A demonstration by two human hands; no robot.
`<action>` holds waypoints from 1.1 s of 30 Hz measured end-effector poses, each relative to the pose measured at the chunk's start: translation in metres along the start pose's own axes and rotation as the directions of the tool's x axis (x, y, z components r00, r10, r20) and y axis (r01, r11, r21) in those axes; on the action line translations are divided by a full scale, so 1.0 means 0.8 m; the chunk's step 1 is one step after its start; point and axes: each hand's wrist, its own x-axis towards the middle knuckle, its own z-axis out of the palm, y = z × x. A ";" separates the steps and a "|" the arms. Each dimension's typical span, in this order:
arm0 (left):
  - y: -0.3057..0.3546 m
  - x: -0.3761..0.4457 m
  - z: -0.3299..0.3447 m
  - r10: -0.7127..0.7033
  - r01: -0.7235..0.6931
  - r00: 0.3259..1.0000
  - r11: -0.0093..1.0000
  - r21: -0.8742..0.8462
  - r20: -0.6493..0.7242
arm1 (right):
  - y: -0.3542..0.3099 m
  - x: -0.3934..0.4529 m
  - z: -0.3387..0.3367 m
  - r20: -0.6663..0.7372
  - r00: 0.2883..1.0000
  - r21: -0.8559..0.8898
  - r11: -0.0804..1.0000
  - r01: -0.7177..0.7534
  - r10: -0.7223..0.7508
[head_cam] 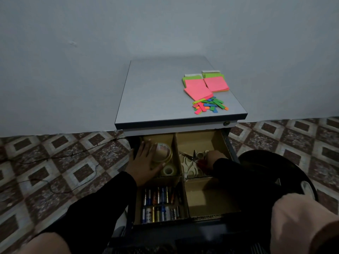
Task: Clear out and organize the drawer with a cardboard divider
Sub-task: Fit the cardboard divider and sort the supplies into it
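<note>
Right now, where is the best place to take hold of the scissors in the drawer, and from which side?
Probably by the pale handle loops of the scissors, coming from above on the near side. They lie flat in the far-right compartment, blades pointing away toward the back, loops nearest the person. The right hand rests just beside them, so a short reach should do.

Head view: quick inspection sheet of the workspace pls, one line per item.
Surface: grey cabinet top, drawer below pulled open.
Job's things: cardboard divider forms four compartments; tape rolls far left, scissors far right, batteries near left, near right bare.
Clutter: sticky notes and coloured tabs on top.
Grippers: left hand flat on the big tape roll; right hand among the scissors, grip unclear.
Cables: thin wire on the floor, left.
Surroundings: patterned tile floor, plain wall, dark chair at right.
</note>
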 end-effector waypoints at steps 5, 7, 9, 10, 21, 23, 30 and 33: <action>0.001 -0.005 -0.010 0.039 -0.043 0.997 0.998 -0.051 -0.066 | -0.001 -0.006 -0.005 -0.079 0.996 -0.018 0.999 0.028 -0.029; 0.003 -0.005 -0.016 0.053 -0.070 0.989 0.990 -0.122 -0.137 | -0.002 -0.013 -0.012 -0.095 0.994 -0.008 0.999 0.049 -0.049; 0.009 -0.008 -0.022 0.076 -0.108 0.977 0.982 -0.155 -0.200 | -0.004 -0.022 -0.020 -0.102 0.993 0.010 0.998 0.068 -0.067; 0.013 -0.009 -0.026 0.087 -0.128 0.971 0.976 -0.178 -0.225 | -0.005 -0.026 -0.023 -0.103 0.992 0.020 0.997 0.081 -0.078; 0.082 0.014 -0.099 0.142 -0.319 0.857 0.902 -0.293 -0.496 | -0.013 -0.063 -0.128 -0.112 0.972 0.163 0.961 0.224 -0.208; 0.095 0.031 -0.113 0.133 -0.308 0.852 0.910 -0.278 -0.506 | -0.014 -0.066 -0.155 -0.156 0.959 0.180 0.948 0.261 -0.235; 0.127 0.108 -0.141 0.085 -0.249 0.868 0.927 -0.280 -0.489 | -0.008 -0.041 -0.220 -0.270 0.929 0.270 0.907 0.324 -0.252; 0.132 0.142 -0.148 0.064 -0.197 0.890 0.947 -0.255 -0.451 | 0.001 -0.016 -0.241 -0.335 0.911 0.235 0.915 0.329 -0.241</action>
